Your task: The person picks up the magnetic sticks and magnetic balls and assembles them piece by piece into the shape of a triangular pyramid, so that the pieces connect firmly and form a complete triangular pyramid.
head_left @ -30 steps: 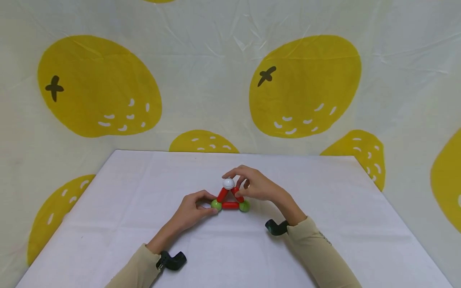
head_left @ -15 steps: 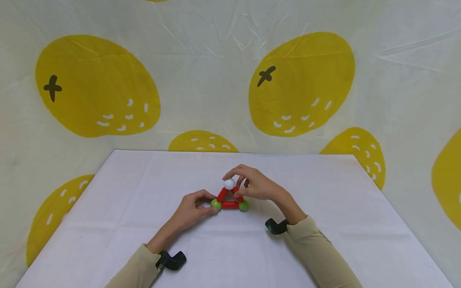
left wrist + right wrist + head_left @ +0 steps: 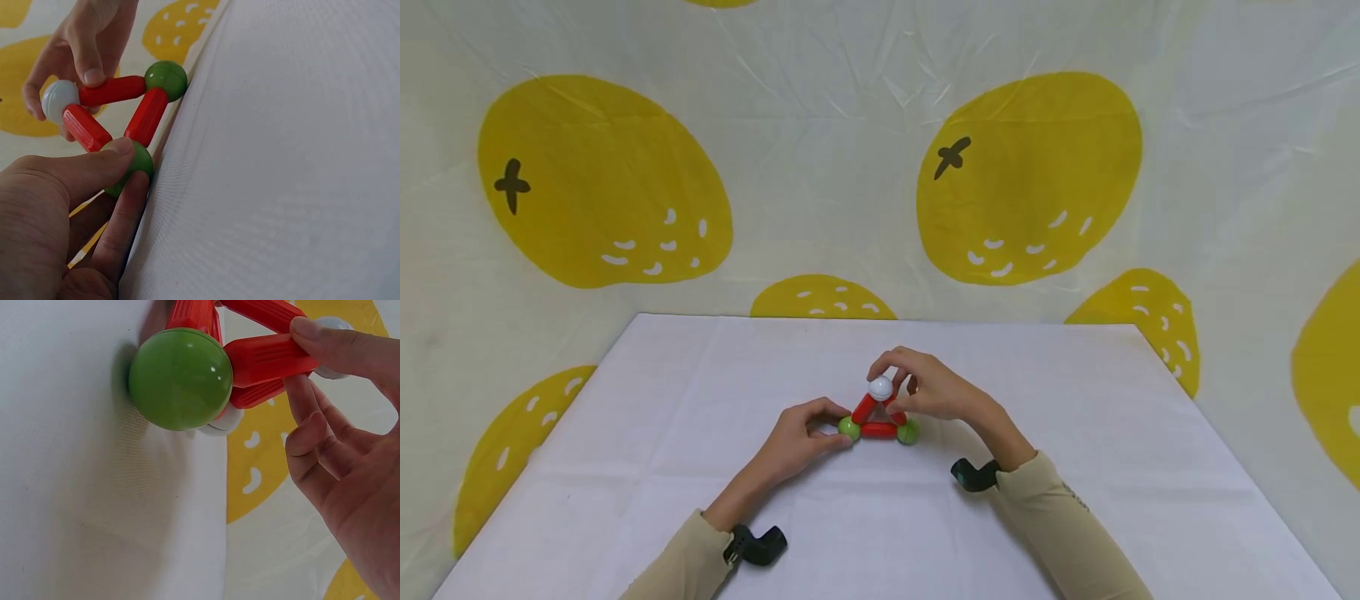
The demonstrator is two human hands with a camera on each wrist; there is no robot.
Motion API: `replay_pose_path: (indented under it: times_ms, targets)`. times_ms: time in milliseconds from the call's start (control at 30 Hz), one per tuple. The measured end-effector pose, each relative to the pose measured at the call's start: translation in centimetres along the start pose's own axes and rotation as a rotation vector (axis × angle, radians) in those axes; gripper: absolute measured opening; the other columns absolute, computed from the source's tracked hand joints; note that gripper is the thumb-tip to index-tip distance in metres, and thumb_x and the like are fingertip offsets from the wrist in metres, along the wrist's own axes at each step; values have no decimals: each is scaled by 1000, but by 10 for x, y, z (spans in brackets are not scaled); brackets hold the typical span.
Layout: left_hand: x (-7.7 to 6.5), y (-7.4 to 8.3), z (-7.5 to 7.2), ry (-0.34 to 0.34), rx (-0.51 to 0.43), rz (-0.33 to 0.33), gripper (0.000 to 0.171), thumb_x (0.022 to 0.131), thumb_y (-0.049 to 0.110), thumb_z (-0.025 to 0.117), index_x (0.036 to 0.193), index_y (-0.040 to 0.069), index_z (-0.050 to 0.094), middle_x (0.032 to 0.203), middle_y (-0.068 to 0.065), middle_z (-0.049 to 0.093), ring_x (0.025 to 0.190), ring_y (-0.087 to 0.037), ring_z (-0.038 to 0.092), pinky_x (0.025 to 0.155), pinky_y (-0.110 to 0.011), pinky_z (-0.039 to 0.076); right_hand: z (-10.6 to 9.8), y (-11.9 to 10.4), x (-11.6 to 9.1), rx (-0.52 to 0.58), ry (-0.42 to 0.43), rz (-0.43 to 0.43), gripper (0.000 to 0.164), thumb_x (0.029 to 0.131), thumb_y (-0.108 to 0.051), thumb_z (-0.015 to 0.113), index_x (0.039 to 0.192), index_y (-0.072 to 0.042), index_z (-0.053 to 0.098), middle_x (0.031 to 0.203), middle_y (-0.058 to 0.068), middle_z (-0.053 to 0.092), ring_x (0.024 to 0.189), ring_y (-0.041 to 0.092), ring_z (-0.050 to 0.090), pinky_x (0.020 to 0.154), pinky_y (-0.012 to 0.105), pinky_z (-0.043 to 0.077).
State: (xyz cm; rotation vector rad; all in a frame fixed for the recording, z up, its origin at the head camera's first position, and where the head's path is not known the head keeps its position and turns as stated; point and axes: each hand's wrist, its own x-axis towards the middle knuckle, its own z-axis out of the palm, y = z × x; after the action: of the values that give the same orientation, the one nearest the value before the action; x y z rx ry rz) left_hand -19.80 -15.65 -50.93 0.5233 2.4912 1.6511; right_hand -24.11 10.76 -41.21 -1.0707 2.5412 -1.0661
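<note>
A toy frame of magnetic rods and balls stands on the white table. Its near face is a triangle of red rods (image 3: 878, 430) with a white ball (image 3: 881, 387) on top, a left green ball (image 3: 849, 428) and a right green ball (image 3: 181, 378) at the base. My left hand (image 3: 805, 429) pinches the left green ball between thumb and fingers. With thumb and fingers my right hand (image 3: 940, 387) pinches the right slanting red rod (image 3: 269, 359), its index finger reaching to the white top ball. A second white ball (image 3: 223, 420) shows low behind the frame in the right wrist view.
White cloth covers the table (image 3: 1037, 367). Behind its far edge hangs a pale curtain (image 3: 820, 167) printed with yellow fruit. Dark wrist-worn devices (image 3: 756, 546) sit at both cuffs, close above the table.
The white top ball has shifted slightly right and toward me, together with my right fingers. The left hand keeps its hold on the green ball, nearly still.
</note>
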Motion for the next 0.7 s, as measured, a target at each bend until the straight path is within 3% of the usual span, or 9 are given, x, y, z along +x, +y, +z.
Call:
replay_pose_path:
  times_ms: [367,700]
  targets:
    - [1,-1,1,1,7,-7,30,86,27,85,114,23,75,110,3,76,105,-17,66,74,-21,55,-2,2,-3,44,-30,18,43,89,-4,76,127,-19,64,127,2,65,96,18,68,84,41,58]
    - [0,1,1,5,15,-15,30,86,27,84,114,25,74,110,5,76,104,-15,66,73,-22,55,-2,4,-4,75,-51,6,46,90,-1,71,132,-18,63,132,3,64,97,18,70,87,40,59]
